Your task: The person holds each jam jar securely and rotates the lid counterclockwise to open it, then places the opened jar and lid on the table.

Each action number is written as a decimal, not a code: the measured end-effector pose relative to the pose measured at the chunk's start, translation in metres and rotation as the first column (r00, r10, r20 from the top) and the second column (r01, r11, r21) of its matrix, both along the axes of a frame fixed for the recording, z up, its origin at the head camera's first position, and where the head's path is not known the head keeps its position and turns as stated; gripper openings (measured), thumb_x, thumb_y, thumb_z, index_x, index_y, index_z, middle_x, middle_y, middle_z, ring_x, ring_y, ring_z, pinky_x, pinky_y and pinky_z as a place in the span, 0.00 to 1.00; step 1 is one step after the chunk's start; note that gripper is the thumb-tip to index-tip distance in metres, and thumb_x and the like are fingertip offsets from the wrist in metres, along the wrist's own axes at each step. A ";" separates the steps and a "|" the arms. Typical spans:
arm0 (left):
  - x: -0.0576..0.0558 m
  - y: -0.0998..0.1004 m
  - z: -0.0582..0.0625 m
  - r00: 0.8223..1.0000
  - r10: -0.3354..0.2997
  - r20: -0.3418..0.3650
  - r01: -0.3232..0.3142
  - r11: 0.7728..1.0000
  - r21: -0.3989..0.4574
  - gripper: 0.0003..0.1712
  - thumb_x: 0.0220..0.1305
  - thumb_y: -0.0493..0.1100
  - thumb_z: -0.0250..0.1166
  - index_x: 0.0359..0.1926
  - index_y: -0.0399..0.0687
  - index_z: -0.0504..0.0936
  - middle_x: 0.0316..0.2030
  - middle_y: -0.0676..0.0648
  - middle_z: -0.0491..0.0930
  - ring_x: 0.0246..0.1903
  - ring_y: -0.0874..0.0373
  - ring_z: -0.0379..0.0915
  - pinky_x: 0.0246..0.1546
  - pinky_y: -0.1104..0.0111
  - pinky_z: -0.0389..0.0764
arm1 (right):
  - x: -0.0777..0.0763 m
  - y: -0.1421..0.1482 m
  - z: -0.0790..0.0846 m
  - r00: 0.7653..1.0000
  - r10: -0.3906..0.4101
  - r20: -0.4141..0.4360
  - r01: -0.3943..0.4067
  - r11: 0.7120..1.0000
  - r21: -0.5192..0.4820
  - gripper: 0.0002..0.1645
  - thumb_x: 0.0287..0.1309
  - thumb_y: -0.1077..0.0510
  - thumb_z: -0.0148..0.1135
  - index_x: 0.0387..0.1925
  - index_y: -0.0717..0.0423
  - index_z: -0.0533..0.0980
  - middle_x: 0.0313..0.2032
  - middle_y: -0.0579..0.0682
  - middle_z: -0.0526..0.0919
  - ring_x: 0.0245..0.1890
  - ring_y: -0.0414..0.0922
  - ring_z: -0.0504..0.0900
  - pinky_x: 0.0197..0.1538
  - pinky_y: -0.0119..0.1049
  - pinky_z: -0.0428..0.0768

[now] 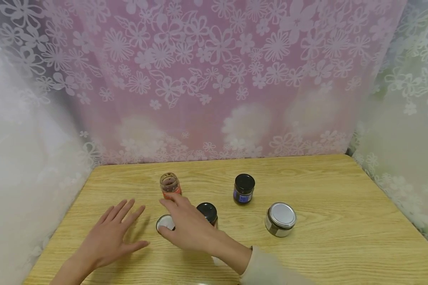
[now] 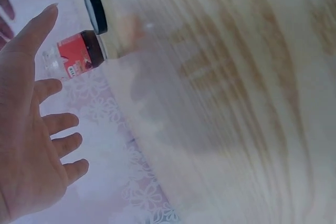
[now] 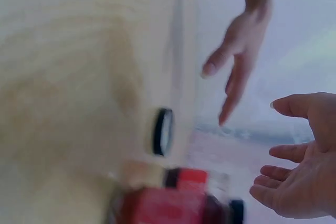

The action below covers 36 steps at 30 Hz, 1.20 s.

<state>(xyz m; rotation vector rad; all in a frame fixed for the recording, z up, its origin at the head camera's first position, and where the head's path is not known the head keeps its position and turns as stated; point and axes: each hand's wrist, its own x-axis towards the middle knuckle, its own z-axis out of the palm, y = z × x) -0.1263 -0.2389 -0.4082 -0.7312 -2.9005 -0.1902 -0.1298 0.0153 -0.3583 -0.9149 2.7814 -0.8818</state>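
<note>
nearest, at the lower left of the head view: left hand (image 1: pixel 108 237), held over the wooden table (image 1: pixel 324 253), fingers straight and spread wide, with nothing in them. beside it, to the right: right hand (image 1: pixel 190 227), extended from a pale sleeve (image 1: pixel 267 269), also wide, thumb well apart from the fingers, holding nothing. between the two hands, partly covered by the right thumb in the head view: loose lid (image 1: pixel 166 221), lying flat on the table, white inner side up, with dark rim. in the right wrist view, a visible gap between lid and hand. partly hidden behind the right hand: black-lidded jar (image 1: pixel 207 212). farther to the right, well apart: silver-lidded jar (image 1: pixel 281 218), closed. beyond the right fingertips: open jar (image 1: pixel 170 183), upright, with red label and without cover. to the right of it, well apart: blue-labelled jar (image 1: pixel 244 190), black lid on. at the back: pink flowered cloth (image 1: pixel 214 79).

step in hand, by judgement: a reach near lid and open jar, without any grasp yet. needed for the next move, probably: lower the right hand, narrow thumb and fingers around the rim, and avoid pushing the black-lidded jar.
</note>
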 end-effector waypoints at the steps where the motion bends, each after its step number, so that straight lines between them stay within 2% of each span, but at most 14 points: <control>1: 0.000 0.001 0.001 1.000 -0.007 -0.025 0.007 1.000 0.002 0.49 0.53 0.77 0.57 0.70 0.56 0.65 0.69 0.41 0.58 0.67 0.41 0.50 0.60 0.44 0.56 | -0.001 0.004 0.004 0.999 -0.001 -0.043 0.002 1.000 0.021 0.35 0.65 0.44 0.55 0.69 0.51 0.62 0.70 0.47 0.56 0.68 0.44 0.56 0.61 0.43 0.68; 4: -0.001 0.003 0.004 0.992 -0.029 -0.123 0.031 0.999 0.008 0.48 0.53 0.75 0.58 0.69 0.56 0.67 0.68 0.42 0.61 0.66 0.42 0.53 0.59 0.45 0.59 | -0.005 0.017 0.013 0.989 -0.012 -0.149 0.024 0.996 0.084 0.35 0.65 0.42 0.55 0.69 0.49 0.63 0.71 0.47 0.56 0.70 0.46 0.53 0.66 0.45 0.60; 7: -0.004 0.007 0.008 0.973 -0.047 -0.225 0.051 0.999 0.012 0.47 0.52 0.74 0.60 0.67 0.54 0.69 0.66 0.43 0.63 0.65 0.43 0.55 0.59 0.47 0.60 | -0.010 0.032 0.018 0.970 -0.027 -0.242 0.064 0.987 0.146 0.35 0.64 0.39 0.54 0.68 0.48 0.64 0.71 0.47 0.55 0.71 0.47 0.50 0.69 0.45 0.52; 10: -0.005 0.013 0.013 0.960 -0.055 -0.273 0.061 0.998 0.016 0.47 0.52 0.74 0.60 0.67 0.53 0.70 0.66 0.43 0.64 0.65 0.43 0.56 0.60 0.48 0.59 | -0.017 0.048 0.020 0.946 -0.042 -0.322 0.109 0.975 0.193 0.36 0.64 0.35 0.52 0.68 0.47 0.65 0.71 0.48 0.55 0.72 0.48 0.49 0.70 0.45 0.47; 14: -0.004 0.023 0.020 0.963 -0.056 -0.263 0.064 0.998 0.020 0.46 0.54 0.74 0.59 0.68 0.55 0.68 0.67 0.43 0.62 0.66 0.44 0.54 0.63 0.51 0.55 | -0.022 0.070 0.018 0.929 -0.080 -0.361 0.166 0.963 0.213 0.38 0.64 0.31 0.47 0.69 0.45 0.64 0.72 0.47 0.55 0.72 0.48 0.48 0.70 0.47 0.45; 18: -0.002 0.034 0.023 0.967 -0.064 -0.248 0.072 0.997 0.025 0.47 0.53 0.75 0.59 0.67 0.55 0.69 0.68 0.44 0.61 0.67 0.45 0.52 0.63 0.51 0.55 | -0.023 0.089 0.013 0.936 -0.111 -0.335 0.191 0.957 0.217 0.40 0.64 0.28 0.42 0.70 0.43 0.62 0.72 0.47 0.53 0.72 0.47 0.46 0.70 0.47 0.43; 22: -0.001 0.046 0.021 0.957 -0.096 -0.274 0.111 0.993 0.041 0.46 0.53 0.75 0.59 0.65 0.52 0.72 0.67 0.44 0.63 0.66 0.46 0.55 0.62 0.50 0.58 | -0.021 0.105 0.007 0.948 -0.106 -0.299 0.179 0.957 0.227 0.42 0.64 0.27 0.37 0.72 0.41 0.59 0.73 0.46 0.49 0.72 0.47 0.44 0.70 0.46 0.41; 26: -0.002 0.057 0.018 0.947 -0.126 -0.296 0.154 0.985 0.073 0.46 0.53 0.74 0.60 0.65 0.51 0.72 0.66 0.45 0.64 0.65 0.47 0.58 0.60 0.50 0.61 | -0.018 0.117 0.001 0.943 -0.093 -0.321 0.176 0.954 0.242 0.43 0.64 0.25 0.34 0.72 0.41 0.58 0.73 0.46 0.48 0.72 0.47 0.44 0.70 0.47 0.40; 33: 0.000 0.072 0.009 0.970 -0.119 -0.213 0.134 0.989 0.058 0.47 0.54 0.76 0.56 0.67 0.55 0.70 0.69 0.46 0.59 0.68 0.47 0.53 0.63 0.49 0.57 | -0.012 0.129 -0.006 0.924 -0.084 -0.372 0.189 0.948 0.256 0.43 0.62 0.24 0.34 0.72 0.39 0.58 0.73 0.44 0.47 0.73 0.45 0.38 0.70 0.47 0.38; 36: 0.000 0.075 0.004 0.973 -0.123 -0.196 0.133 0.990 0.041 0.48 0.54 0.78 0.54 0.67 0.55 0.70 0.70 0.44 0.58 0.68 0.46 0.51 0.64 0.49 0.54 | -0.009 0.133 -0.009 0.920 -0.075 -0.384 0.195 0.939 0.284 0.44 0.62 0.23 0.33 0.72 0.39 0.56 0.73 0.45 0.47 0.73 0.46 0.37 0.70 0.49 0.39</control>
